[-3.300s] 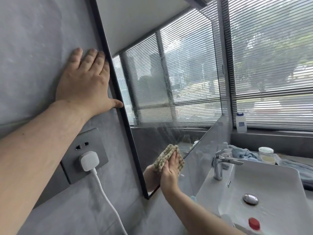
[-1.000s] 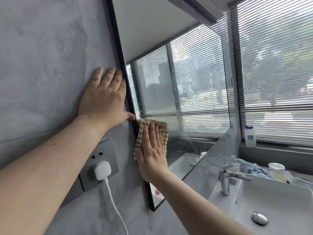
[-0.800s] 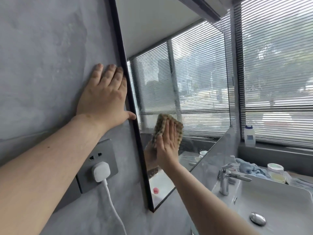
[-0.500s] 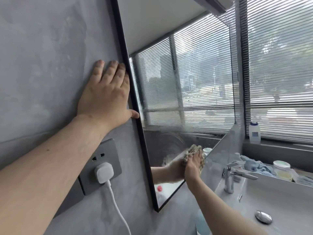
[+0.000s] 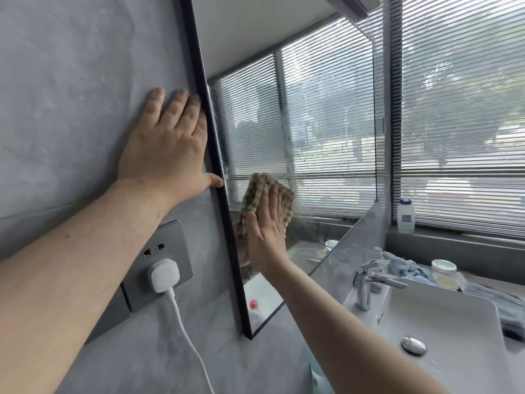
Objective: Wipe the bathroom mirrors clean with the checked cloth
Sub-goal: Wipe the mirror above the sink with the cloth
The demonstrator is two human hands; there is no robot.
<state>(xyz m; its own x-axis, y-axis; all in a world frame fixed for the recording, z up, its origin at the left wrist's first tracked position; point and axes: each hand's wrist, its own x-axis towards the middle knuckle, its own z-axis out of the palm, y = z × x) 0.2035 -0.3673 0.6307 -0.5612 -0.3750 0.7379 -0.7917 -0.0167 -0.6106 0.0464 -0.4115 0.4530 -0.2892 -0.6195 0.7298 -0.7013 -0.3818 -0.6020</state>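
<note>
grey wall (image 5: 71,109): left hand (image 5: 167,146) flat beside mirror (image 5: 312,123) frame, fingers straight | right hand (image 5: 267,223) presses checked cloth (image 5: 255,194) on glass, fingers extended | basin (image 5: 440,322), blinds (image 5: 460,109) beyond | cloth now higher, nearer frame than half-second ago

A matt, mottled grey finish is shown by the wall (image 5: 71,81). The mirror (image 5: 312,123) is glossy glass, streaked. The cloth (image 5: 257,191) looks woven. The tap (image 5: 366,282) is polished metal; the basin (image 5: 443,317), perhaps glazed ceramic.
</note>
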